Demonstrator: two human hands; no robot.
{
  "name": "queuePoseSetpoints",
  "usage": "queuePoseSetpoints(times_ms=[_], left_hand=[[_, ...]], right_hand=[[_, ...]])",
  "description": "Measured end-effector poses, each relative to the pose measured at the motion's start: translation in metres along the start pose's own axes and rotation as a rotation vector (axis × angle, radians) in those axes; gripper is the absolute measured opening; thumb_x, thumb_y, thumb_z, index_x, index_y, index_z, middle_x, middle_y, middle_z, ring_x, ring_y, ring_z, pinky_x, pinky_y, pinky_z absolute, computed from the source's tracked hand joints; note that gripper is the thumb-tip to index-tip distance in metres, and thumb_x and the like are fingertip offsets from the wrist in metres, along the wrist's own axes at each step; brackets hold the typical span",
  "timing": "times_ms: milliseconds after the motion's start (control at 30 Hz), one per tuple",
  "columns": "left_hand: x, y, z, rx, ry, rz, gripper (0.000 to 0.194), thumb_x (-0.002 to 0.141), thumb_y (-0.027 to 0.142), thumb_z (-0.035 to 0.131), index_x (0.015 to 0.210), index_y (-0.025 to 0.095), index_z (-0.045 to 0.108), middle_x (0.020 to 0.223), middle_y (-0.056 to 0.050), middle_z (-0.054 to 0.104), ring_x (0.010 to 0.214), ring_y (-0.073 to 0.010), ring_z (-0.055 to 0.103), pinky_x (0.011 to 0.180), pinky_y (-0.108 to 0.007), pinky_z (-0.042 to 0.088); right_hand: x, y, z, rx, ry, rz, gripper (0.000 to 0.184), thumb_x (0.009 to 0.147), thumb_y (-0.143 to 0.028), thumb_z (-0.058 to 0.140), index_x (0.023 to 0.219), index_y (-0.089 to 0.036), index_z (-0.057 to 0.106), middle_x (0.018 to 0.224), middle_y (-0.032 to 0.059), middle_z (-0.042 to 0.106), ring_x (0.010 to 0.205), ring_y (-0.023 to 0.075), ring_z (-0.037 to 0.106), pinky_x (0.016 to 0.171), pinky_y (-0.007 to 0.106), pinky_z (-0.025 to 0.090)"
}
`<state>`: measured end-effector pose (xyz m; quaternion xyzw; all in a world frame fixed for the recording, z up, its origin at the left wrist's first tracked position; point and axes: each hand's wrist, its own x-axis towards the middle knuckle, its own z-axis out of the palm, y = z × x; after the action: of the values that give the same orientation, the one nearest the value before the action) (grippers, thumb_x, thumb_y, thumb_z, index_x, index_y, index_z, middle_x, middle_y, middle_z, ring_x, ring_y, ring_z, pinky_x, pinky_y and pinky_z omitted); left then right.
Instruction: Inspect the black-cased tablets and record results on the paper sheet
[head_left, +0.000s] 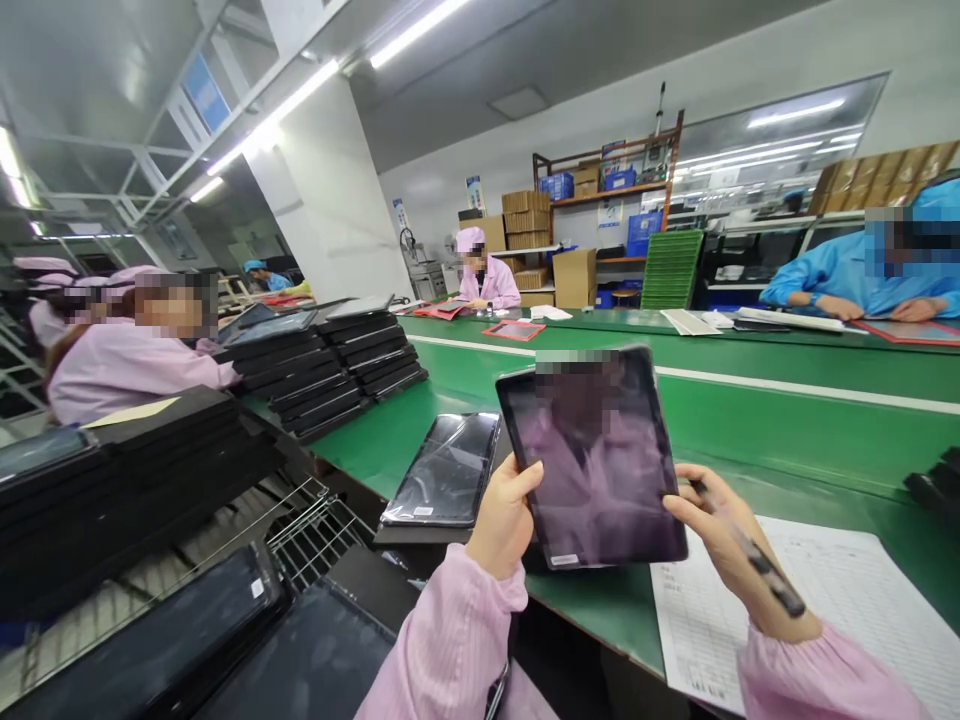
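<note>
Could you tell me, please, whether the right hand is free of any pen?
No, the right hand has a dark pen tucked in it while it touches the tablet's edge.

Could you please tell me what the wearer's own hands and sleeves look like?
The left hand and right hand are both bare, with no gloves, rings or watch visible. The left sleeve is long and light pink with fine lengthwise stripes, gathered at the cuff. The right sleeve is also pink; its weave is too blurred to tell.
</note>
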<state>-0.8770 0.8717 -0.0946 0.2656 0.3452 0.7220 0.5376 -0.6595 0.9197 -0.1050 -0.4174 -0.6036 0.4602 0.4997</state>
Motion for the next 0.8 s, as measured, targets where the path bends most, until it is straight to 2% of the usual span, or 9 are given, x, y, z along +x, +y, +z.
queuePoseSetpoints(times_ms=[100, 167, 233, 300, 433, 567, 700, 800], left_hand=[[0.003, -0.001, -0.004, 0.079, -0.065, 0.134, 0.022, 0.045, 0.025, 0.08, 0.064, 0.02, 0.07, 0.06, 0.002, 0.064, 0.054, -0.0092, 0.054, 0.056, -0.022, 0.042], [0.005, 0.0, -0.008, 0.135, -0.127, 0.162, 0.019, 0.042, 0.021, 0.082, 0.056, 0.018, 0.069, 0.054, 0.002, 0.062, 0.051, -0.0089, 0.052, 0.054, -0.022, 0.04], [0.006, 0.002, -0.01, 0.18, -0.198, 0.179, 0.019, 0.042, 0.022, 0.083, 0.055, 0.017, 0.07, 0.058, -0.002, 0.065, 0.058, -0.013, 0.056, 0.06, -0.026, 0.044], [0.007, 0.001, -0.012, 0.211, -0.255, 0.208, 0.02, 0.045, 0.028, 0.084, 0.057, 0.018, 0.071, 0.065, -0.005, 0.068, 0.068, -0.0176, 0.06, 0.068, -0.03, 0.046], [0.005, -0.003, -0.014, 0.233, -0.296, 0.278, 0.021, 0.05, 0.039, 0.083, 0.057, 0.023, 0.071, 0.068, -0.005, 0.07, 0.075, -0.0193, 0.06, 0.075, -0.033, 0.046], [0.001, -0.007, -0.017, 0.268, -0.312, 0.319, 0.021, 0.052, 0.041, 0.082, 0.059, 0.024, 0.072, 0.069, -0.005, 0.07, 0.079, -0.02, 0.06, 0.08, -0.035, 0.045], [-0.004, -0.01, -0.015, 0.294, -0.302, 0.305, 0.018, 0.052, 0.035, 0.083, 0.062, 0.025, 0.072, 0.071, -0.004, 0.07, 0.077, -0.0182, 0.06, 0.077, -0.033, 0.046], [-0.009, -0.011, -0.011, 0.293, -0.28, 0.276, 0.016, 0.053, 0.032, 0.082, 0.063, 0.025, 0.072, 0.071, -0.004, 0.07, 0.073, -0.0166, 0.06, 0.074, -0.031, 0.046]], right_hand=[[0.017, -0.007, -0.004, -0.2, -0.055, -0.128, 0.034, 0.056, -0.051, 0.073, 0.057, -0.021, 0.058, 0.044, -0.0034, 0.046, 0.043, 0.0143, 0.044, 0.044, 0.025, 0.039], [0.023, -0.007, -0.005, -0.22, -0.066, -0.153, 0.037, 0.053, -0.056, 0.073, 0.053, -0.022, 0.06, 0.047, -0.0003, 0.053, 0.046, 0.0181, 0.051, 0.048, 0.029, 0.045], [0.026, -0.004, -0.007, -0.226, -0.086, -0.164, 0.042, 0.054, -0.063, 0.071, 0.06, -0.022, 0.067, 0.064, 0.0051, 0.066, 0.062, 0.0258, 0.062, 0.061, 0.035, 0.052], [0.025, 0.0, -0.007, -0.22, -0.112, -0.165, 0.049, 0.054, -0.07, 0.069, 0.067, -0.023, 0.071, 0.082, 0.009, 0.069, 0.079, 0.0309, 0.065, 0.074, 0.041, 0.053], [0.018, 0.004, -0.008, -0.201, -0.139, -0.152, 0.055, 0.053, -0.076, 0.067, 0.071, -0.024, 0.073, 0.088, 0.0099, 0.069, 0.085, 0.0327, 0.065, 0.082, 0.044, 0.051], [0.016, 0.016, -0.013, -0.183, -0.155, -0.133, 0.05, 0.063, -0.073, 0.064, 0.079, -0.027, 0.073, 0.098, 0.0069, 0.068, 0.097, 0.0314, 0.061, 0.097, 0.044, 0.041], [0.027, 0.041, -0.027, -0.222, -0.211, -0.087, 0.046, 0.06, -0.067, 0.068, 0.08, -0.026, 0.074, 0.099, 0.0073, 0.067, 0.098, 0.033, 0.06, 0.094, 0.042, 0.044], [0.033, 0.054, -0.036, -0.293, -0.187, -0.056, 0.041, 0.063, -0.063, 0.067, 0.08, -0.026, 0.074, 0.102, 0.0069, 0.066, 0.1, 0.0329, 0.059, 0.09, 0.041, 0.048]])
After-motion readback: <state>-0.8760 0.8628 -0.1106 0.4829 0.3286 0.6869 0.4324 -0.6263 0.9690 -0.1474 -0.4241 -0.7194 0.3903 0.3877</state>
